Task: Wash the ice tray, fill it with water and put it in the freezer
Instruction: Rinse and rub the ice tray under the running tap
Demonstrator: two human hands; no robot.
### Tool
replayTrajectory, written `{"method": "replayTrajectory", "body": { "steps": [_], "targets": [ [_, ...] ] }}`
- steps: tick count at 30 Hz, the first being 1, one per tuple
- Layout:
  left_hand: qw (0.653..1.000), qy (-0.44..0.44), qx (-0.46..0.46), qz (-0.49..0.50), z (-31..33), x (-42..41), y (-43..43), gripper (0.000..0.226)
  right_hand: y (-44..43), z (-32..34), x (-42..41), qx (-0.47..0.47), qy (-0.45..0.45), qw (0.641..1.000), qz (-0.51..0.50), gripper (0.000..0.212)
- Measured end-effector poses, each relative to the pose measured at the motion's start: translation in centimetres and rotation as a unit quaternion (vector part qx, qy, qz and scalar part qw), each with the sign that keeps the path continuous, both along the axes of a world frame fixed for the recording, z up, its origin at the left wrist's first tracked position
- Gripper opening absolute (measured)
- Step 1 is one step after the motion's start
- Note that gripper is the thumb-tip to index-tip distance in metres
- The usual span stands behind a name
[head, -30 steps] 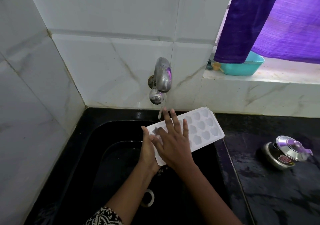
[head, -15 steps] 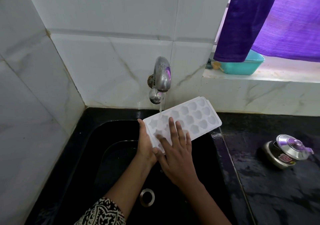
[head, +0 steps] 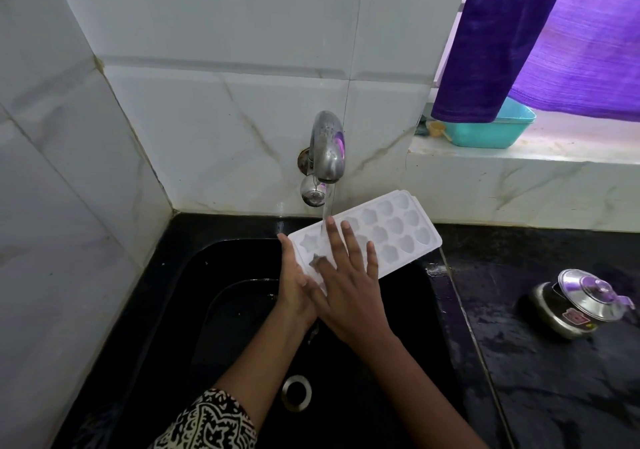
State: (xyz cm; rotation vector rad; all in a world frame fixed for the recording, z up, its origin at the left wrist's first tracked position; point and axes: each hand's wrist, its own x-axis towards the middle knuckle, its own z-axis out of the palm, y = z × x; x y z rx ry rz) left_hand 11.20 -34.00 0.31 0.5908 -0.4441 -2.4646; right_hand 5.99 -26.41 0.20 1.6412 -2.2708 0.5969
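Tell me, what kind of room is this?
Most likely a home kitchen: a wall tap runs water over a black sink, and a lidded steel pot sits on the dark counter beside it.

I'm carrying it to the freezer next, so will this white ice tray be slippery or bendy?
Probably slippery: tap water runs over the ice tray. It looks like thin plastic, so likely light and slightly flexible; the left hand grips one end. Filled, its shallow cells may spill if tilted.

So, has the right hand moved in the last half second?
Yes. The right hand has slid up the ice tray toward the tap; its fingertips now reach the water stream.
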Motion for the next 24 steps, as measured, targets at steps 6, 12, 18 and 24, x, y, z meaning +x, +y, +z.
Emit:
{"method": "replayTrajectory", "body": {
  "steps": [6, 12, 18, 24],
  "targets": [
    [1.0, -0.005, 0.005, 0.003, -0.2, -0.1, 0.4, 0.095, 0.4, -0.2, -0.5, -0.012, -0.011, 1.0, -0.006, 0.05],
    [1.0, -0.02, 0.0, 0.016, 0.2, 0.0, 0.0, 0.091, 0.5, -0.7, -0.2, -0.016, -0.001, 1.0, 0.013, 0.048],
    [1.0, -0.019, -0.009, 0.022, 0.1, -0.1, 0.0, 0.091, -0.2, -0.4, 0.9, -0.023, 0.003, 1.0, 0.007, 0.059],
    [1.0, -0.021, -0.011, 0.017, -0.5, 0.2, -0.2, 0.098, 0.1, -0.6, -0.8, -0.003, -0.033, 0.999, 0.011, 0.051]
  ]
}}
